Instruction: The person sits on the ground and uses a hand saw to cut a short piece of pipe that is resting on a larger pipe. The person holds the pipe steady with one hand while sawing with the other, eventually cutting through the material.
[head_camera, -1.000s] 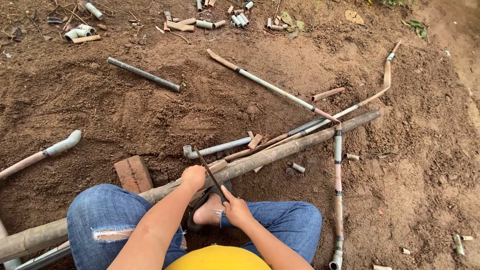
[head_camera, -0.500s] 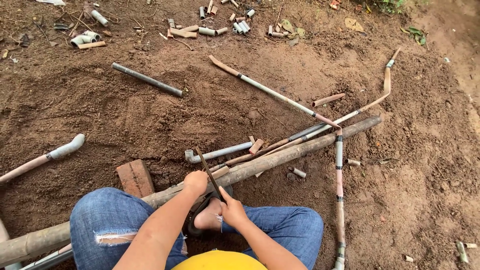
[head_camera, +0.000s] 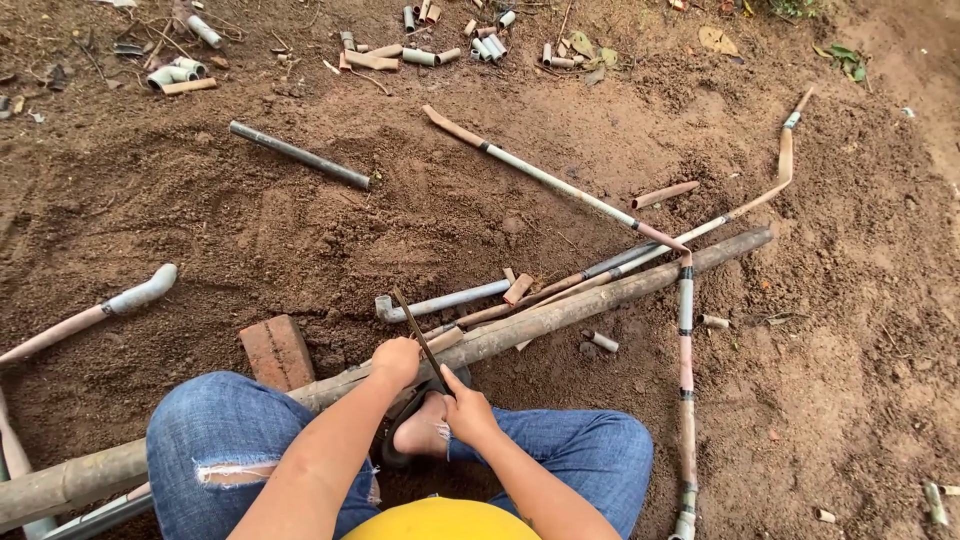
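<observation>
I squat on bare earth over a long thick muddy pipe (head_camera: 560, 312) that runs from the lower left to the right. My left hand (head_camera: 396, 362) rests on this pipe, gripping it. My right hand (head_camera: 468, 408) holds the handle end of a thin dark hacksaw blade (head_camera: 418, 336) that slants up and left across the pipe. My bare foot (head_camera: 420, 436) in a dark sandal sits between my knees, just below both hands.
A red brick (head_camera: 278, 352) props the pipe at left. A grey elbow pipe (head_camera: 440, 300), thin jointed pipes (head_camera: 685, 330) and short offcuts (head_camera: 600, 341) lie around. A dark pipe (head_camera: 298, 154) and several cut pieces (head_camera: 420, 55) lie farther off.
The view has shifted slightly. The blade and my right hand have slid a little along the cut, while my left hand stays on the pipe.
</observation>
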